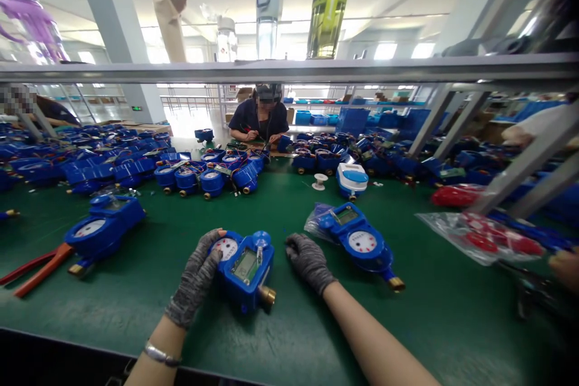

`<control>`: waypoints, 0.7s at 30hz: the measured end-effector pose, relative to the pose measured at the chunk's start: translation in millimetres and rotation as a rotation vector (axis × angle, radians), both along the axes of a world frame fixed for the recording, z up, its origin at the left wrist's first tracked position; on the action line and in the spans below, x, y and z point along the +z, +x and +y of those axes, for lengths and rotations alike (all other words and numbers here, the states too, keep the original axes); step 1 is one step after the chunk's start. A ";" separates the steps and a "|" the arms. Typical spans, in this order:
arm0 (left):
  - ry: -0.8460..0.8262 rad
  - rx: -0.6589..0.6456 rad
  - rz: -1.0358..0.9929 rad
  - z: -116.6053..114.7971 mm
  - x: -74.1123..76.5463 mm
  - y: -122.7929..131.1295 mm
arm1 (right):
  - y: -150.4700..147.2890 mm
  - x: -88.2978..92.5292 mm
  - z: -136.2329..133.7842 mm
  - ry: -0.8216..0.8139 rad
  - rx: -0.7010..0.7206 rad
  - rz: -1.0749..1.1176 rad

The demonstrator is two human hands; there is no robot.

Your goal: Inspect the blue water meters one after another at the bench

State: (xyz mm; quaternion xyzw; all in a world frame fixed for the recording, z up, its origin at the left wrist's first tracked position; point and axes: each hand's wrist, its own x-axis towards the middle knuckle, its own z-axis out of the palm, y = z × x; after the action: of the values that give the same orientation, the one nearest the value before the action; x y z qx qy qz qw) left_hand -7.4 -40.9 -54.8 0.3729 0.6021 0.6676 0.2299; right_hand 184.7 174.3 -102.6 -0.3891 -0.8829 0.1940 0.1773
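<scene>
My left hand (195, 274), in a grey fingerless glove, grips the left side of a blue water meter (246, 271). This meter has a white dial, a small display under a raised round cap, and a brass threaded end. To its right, my right hand (310, 259), gloved alike, rests on the green bench with its fingers curled in. The back of the hand hides whatever may be in those fingers. A second blue water meter (364, 242) lies just right of it, over a clear plastic bag (319, 220).
Pliers with red handles (43, 265) lie by another blue meter (106, 223) at left. Rows of blue meters (210, 181) line the back. A white spool (319, 181), a white-and-blue meter (351, 178) and bags of red parts (482, 238) lie around. A co-worker (260, 117) sits opposite.
</scene>
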 end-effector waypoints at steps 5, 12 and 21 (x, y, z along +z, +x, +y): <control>-0.011 -0.022 -0.069 8.0 4.7 1.6 | -6.9 1.1 4.0 -0.014 -0.006 -0.009; 0.004 -0.060 -0.096 10.1 8.8 -0.2 | -1.5 11.7 -8.3 -0.091 0.042 0.075; 0.018 -0.080 -0.098 11.6 6.8 -3.1 | 5.9 37.4 -46.5 -0.197 0.327 0.336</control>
State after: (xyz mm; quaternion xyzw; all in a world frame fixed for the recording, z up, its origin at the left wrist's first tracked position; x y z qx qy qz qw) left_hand -10.5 -29.2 -48.0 0.3657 0.5685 0.6807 0.2823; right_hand 190.6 127.8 -65.2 -0.2191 -0.8689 0.3673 0.2491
